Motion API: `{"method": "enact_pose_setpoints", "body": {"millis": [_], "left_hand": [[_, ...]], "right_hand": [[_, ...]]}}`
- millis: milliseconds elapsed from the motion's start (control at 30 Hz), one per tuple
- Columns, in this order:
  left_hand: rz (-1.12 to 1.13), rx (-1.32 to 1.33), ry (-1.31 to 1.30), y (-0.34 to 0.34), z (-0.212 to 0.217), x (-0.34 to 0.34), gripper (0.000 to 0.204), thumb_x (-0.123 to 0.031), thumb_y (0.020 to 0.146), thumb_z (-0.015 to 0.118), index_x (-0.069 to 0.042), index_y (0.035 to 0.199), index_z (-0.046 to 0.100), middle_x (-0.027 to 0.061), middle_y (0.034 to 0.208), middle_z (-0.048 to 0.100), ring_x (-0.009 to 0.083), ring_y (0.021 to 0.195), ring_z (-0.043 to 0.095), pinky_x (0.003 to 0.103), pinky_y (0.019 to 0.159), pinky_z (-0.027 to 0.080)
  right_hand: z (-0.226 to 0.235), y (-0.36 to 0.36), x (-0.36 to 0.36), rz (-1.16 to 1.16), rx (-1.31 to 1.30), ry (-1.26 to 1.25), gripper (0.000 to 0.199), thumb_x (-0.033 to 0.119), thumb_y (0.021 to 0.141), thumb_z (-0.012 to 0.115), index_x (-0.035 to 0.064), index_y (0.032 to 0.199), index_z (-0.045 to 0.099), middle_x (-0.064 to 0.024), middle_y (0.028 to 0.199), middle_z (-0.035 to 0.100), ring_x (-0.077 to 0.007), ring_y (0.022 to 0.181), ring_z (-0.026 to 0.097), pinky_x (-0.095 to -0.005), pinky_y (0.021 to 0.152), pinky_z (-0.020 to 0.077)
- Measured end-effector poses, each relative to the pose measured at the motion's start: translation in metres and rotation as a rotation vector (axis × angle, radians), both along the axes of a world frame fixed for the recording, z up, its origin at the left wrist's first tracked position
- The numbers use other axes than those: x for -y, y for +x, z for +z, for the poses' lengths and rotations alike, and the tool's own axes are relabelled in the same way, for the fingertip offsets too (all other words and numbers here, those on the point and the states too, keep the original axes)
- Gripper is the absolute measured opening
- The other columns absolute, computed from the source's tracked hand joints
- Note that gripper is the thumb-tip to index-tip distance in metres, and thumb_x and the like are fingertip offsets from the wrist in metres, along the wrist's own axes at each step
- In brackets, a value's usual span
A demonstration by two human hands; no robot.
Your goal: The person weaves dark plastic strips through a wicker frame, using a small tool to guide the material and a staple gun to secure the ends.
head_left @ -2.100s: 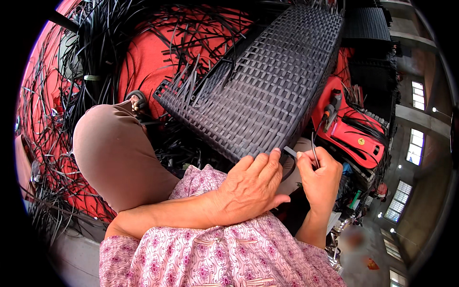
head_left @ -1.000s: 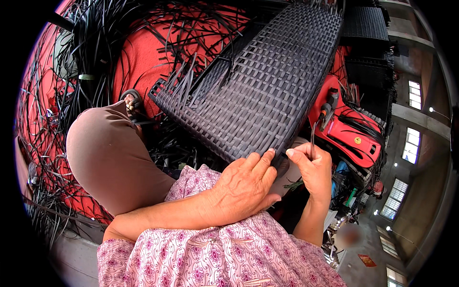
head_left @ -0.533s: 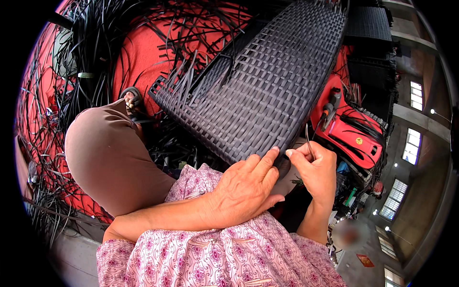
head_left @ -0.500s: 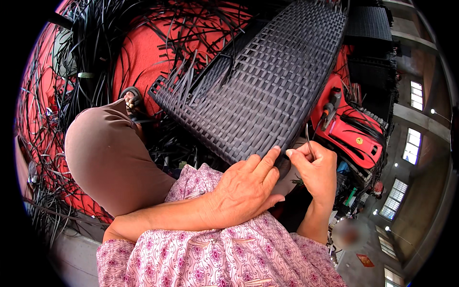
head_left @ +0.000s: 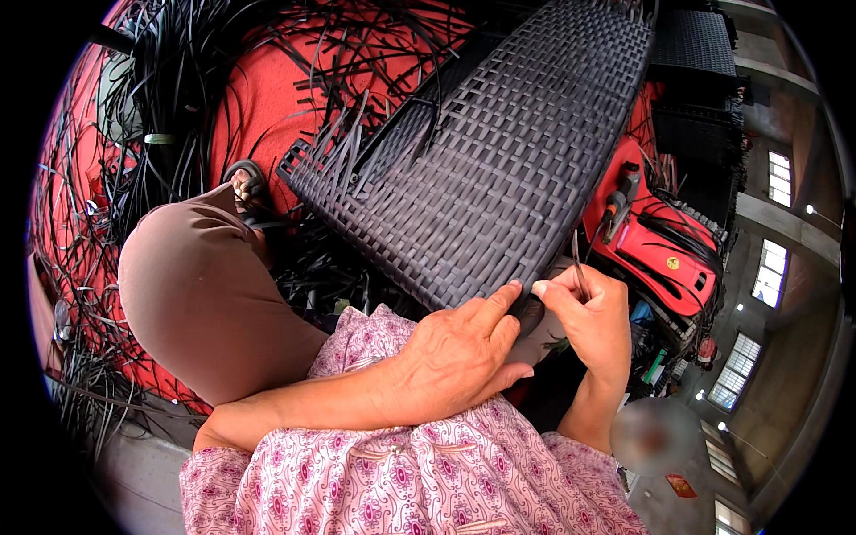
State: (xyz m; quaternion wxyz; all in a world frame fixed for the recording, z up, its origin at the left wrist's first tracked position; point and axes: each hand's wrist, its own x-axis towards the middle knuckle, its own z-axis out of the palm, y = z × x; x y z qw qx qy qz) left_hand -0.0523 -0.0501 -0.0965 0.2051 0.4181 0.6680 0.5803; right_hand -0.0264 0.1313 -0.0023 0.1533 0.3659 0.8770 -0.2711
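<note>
A dark grey woven panel of flat plastic strips [head_left: 526, 152] slants across the middle, its near corner close to my lap. My left hand [head_left: 459, 343] rests at that corner, fingers stretched out and thumb apart, the index fingertip touching the edge. Just right of it, my right hand [head_left: 588, 312] is closed around a thin dark strip [head_left: 578, 254] that sticks up between its fingers. Its thumb tip is beside the panel's edge, near my left index finger. What lies under my left palm is hidden.
Loose black strips [head_left: 178, 80] hang and lie over red fabric [head_left: 267, 107] at the left. Right of the panel, a red plastic stool [head_left: 669, 263] carries a tool with a dark handle [head_left: 620, 201]. My bent knee [head_left: 209, 294] is at the left; woven pieces [head_left: 691, 45] stand at the far right.
The panel has shifted slightly to the right. My left fingertips have dipped a little at its edge, and my right hand has barely moved, still holding the strip.
</note>
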Motion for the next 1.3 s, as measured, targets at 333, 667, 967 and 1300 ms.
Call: {"method": "enact_pose_setpoints", "body": {"millis": [333, 667, 967, 1300], "left_hand": [[-0.071, 0.049, -0.047, -0.002, 0.001, 0.003, 0.047, -0.039, 0.089, 0.074, 0.003, 0.101, 0.056, 0.0309, 0.141, 0.046, 0.0343, 0.071, 0.070, 0.039, 0.053, 0.056], [-0.086, 0.062, -0.072, -0.002, 0.002, 0.003, 0.047, -0.037, 0.088, 0.075, 0.003, 0.103, 0.056, 0.0318, 0.140, 0.046, 0.0359, 0.070, 0.070, 0.039, 0.054, 0.057], [-0.030, -0.001, -0.016, -0.002, 0.000, 0.003, 0.042, -0.030, 0.085, 0.077, 0.001, 0.104, 0.056, 0.0313, 0.135, 0.050, 0.0341, 0.069, 0.069, 0.039, 0.056, 0.057], [0.001, -0.071, -0.021, 0.003, -0.002, 0.001, 0.040, -0.025, 0.082, 0.078, 0.001, 0.102, 0.055, 0.0334, 0.130, 0.053, 0.0315, 0.072, 0.068, 0.037, 0.061, 0.058]], "right_hand": [[0.017, 0.010, -0.006, -0.117, -0.052, -0.163, 0.015, 0.010, 0.083, 0.080, -0.0013, 0.090, 0.073, -0.0008, 0.068, 0.066, -0.0046, 0.062, 0.056, -0.0228, 0.056, 0.0439], [0.010, 0.008, -0.006, 0.113, -0.074, -0.089, 0.012, 0.008, 0.086, 0.076, -0.0023, 0.090, 0.072, -0.0017, 0.062, 0.060, -0.0054, 0.056, 0.052, -0.0264, 0.051, 0.0405], [0.003, 0.014, -0.004, 0.089, -0.126, -0.078, 0.011, 0.007, 0.085, 0.076, -0.0018, 0.090, 0.072, -0.0016, 0.064, 0.061, -0.0056, 0.057, 0.054, -0.0261, 0.052, 0.0412], [-0.002, 0.016, -0.002, 0.066, -0.124, -0.094, 0.010, 0.005, 0.086, 0.074, -0.0022, 0.092, 0.072, -0.0023, 0.069, 0.064, -0.0063, 0.060, 0.055, -0.0251, 0.054, 0.0429]]}}
